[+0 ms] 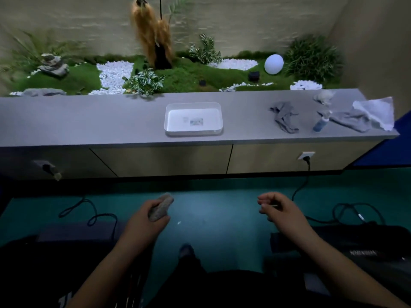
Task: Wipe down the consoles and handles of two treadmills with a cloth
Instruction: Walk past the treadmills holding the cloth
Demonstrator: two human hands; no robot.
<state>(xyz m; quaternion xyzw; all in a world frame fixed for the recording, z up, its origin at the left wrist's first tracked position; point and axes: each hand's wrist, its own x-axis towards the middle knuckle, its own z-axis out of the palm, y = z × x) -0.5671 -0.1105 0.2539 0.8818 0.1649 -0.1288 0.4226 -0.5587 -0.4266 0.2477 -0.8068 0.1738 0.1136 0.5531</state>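
Below the long grey counter [111,121], the left hand [151,218] clutched a bunched grey cloth [161,206], seemingly ready for wiping; the right hand [282,210] hung loosely curled, apparently empty.

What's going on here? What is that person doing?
A person stands facing a gray ledge with a small garden behind it. Their left hand grips a bunched gray cloth, and their right hand hangs loosely curled, seemingly empty. On the ledge sit a white tray, more gray cloths and a blue spray bottle. Nothing is being wiped at this moment.
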